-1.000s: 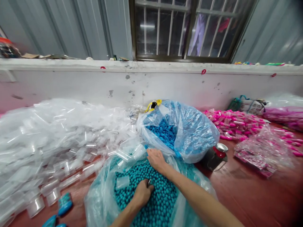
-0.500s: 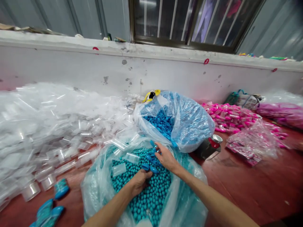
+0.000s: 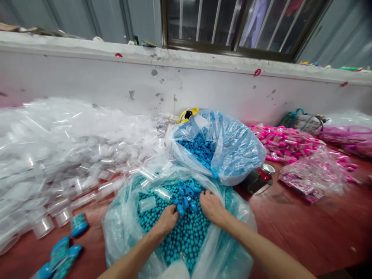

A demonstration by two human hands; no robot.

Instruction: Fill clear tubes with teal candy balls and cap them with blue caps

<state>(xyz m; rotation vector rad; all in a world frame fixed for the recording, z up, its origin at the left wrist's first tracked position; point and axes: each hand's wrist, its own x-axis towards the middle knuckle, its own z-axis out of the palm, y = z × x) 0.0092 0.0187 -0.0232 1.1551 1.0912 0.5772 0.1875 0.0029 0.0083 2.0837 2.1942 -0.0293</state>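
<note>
Head view: glossy blue plastic pieces [image 3: 185, 202] on round teal beads [image 3: 184, 238] are flanked by left hand [image 3: 167, 218] and right hand [image 3: 210, 206]. Whether anything is grasped by fingers [image 3: 173, 210] cannot be told.

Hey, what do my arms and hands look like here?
The bare left hand and bare right hand wear no gloves. The left forearm and right forearm show no sleeves, watch or bracelet. Whether rings are worn, I can't make out.

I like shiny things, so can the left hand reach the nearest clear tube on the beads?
Probably yes: the left hand is close, and nothing seems to cover the clear tube lying on the teal beads.
</note>
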